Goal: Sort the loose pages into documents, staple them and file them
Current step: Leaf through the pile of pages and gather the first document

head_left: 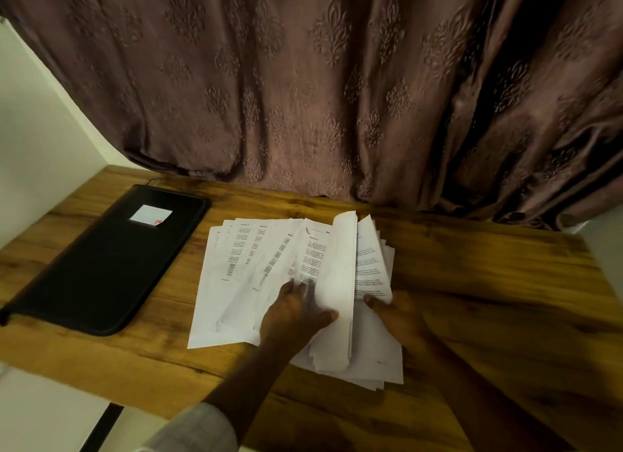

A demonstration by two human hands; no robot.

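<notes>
Print on the pages (242, 276) too small to read, folder label (150, 214) illegible, right hand (401, 313) fingers hidden beneath them

Tabletop (478, 283): brown wood grain, running from 9 o'clock across to 3 o'clock.
Black folder (101, 266): lies flat and closed at 9 o'clock, set on a slant, with a white label (150, 214) near its far end.
Loose pages (236, 300): white printed sheets at the centre, fanned and overlapping. They lie near the folder without touching it. The pile is thicker toward 5 o'clock, and one sheet curls upright in the middle.
Curtain hem (303, 185): brown patterned cloth resting along the far edge, from 11 to 2 o'clock.
</notes>
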